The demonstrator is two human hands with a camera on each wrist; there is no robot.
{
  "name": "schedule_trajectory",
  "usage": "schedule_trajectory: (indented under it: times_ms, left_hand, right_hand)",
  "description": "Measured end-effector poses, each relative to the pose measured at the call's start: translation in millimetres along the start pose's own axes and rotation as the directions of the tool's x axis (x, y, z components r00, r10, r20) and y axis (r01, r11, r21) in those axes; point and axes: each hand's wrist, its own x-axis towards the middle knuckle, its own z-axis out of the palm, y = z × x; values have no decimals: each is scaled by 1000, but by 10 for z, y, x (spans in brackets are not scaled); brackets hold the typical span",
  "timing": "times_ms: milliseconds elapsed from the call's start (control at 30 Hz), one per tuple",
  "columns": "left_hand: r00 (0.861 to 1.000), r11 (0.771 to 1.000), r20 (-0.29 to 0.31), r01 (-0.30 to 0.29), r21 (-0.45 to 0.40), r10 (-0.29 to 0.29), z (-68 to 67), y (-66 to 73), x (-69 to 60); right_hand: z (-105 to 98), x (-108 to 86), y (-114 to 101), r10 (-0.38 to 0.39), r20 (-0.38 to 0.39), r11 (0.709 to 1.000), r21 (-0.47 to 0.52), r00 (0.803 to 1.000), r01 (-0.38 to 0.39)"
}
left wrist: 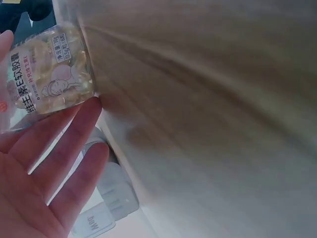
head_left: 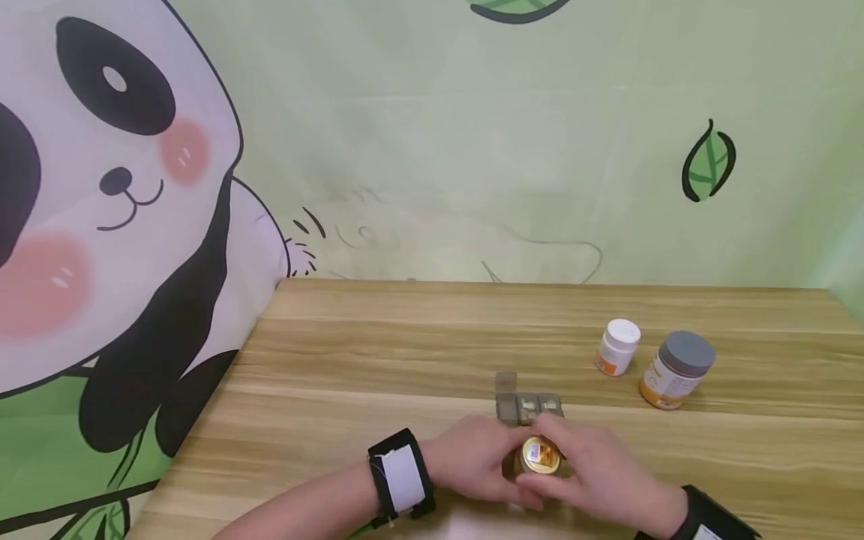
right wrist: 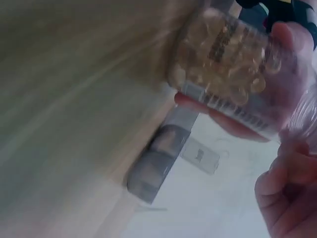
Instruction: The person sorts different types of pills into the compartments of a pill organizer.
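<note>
A clear bottle of vitamin E softgels (left wrist: 54, 74) stands on the table between both hands, its gold lid (head_left: 541, 455) facing up. My left hand (head_left: 475, 457) holds the bottle's body from the left, thumb and fingers on either side; its lower fingers are spread out in the left wrist view. From the right, my right hand (head_left: 604, 472) pinches at the lid with thumb and fingers. Yellow capsules show through the bottle wall in the right wrist view. Just behind the hands lies a grey see-through pill organizer (head_left: 528, 407), its leftmost flap raised, with pale contents in other compartments.
Farther back on the right stand a small white bottle (head_left: 618, 346) with an orange label and a larger jar (head_left: 677, 369) with a grey lid. The wooden table (head_left: 378, 337) ends at a green curtain (head_left: 432, 150) printed with a panda.
</note>
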Motion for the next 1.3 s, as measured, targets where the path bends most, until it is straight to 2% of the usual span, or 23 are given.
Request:
schedule_trajectory:
  times_ms: [133,233,333,433,567,633,767,867,1033,1133,1233,1300]
  left_hand:
    - [999,999,37,-6,-44,7,-27,-21,19]
    - [997,998,71,3,-59,1,-46,-27,17]
    - [997,999,81,7,-50,-3,-51,-26,19]
    - [997,1000,79,0,-26,2,-51,-16,23]
    - [997,1000,76,-2,3,1,-54,1,24]
    - [997,1000,71,1,15,-2,-54,4,20]
    - [998,1000,68,0,22,-1,-38,-4,12]
    - [997,1000,72,2,16,-3,-33,-13,11]
    - [998,1000,64,-4,-6,4,-42,-35,14]
    - [999,1000,52,-12,-2,12,-40,-39,13]
    - [999,1000,53,-13,2,13,-34,-34,12]
    - [998,1000,60,-8,1,8,-36,-31,11]
  right_hand:
    - [-27,28,56,-90,40,996,27,995,89]
    - [-76,32,79,-131,87,990,64,988,125]
    - [-139,17,107,-107,136,990,111,985,92]
    - [-216,-32,145,6,174,992,126,985,-28]
    - [-315,-109,235,138,145,985,79,980,-150]
    - [-351,-142,274,158,118,984,65,980,-166]
    - [-362,-183,271,125,106,989,72,986,-133]
    - [-303,-168,170,97,84,993,56,992,-102]
    - [-142,-84,-45,171,16,985,-24,985,-171]
    - [-59,-54,-92,193,-22,980,-47,981,-194]
    - [-4,-52,-87,181,-65,983,-19,981,-182]
    - [7,-55,-65,168,-70,985,57,983,-164]
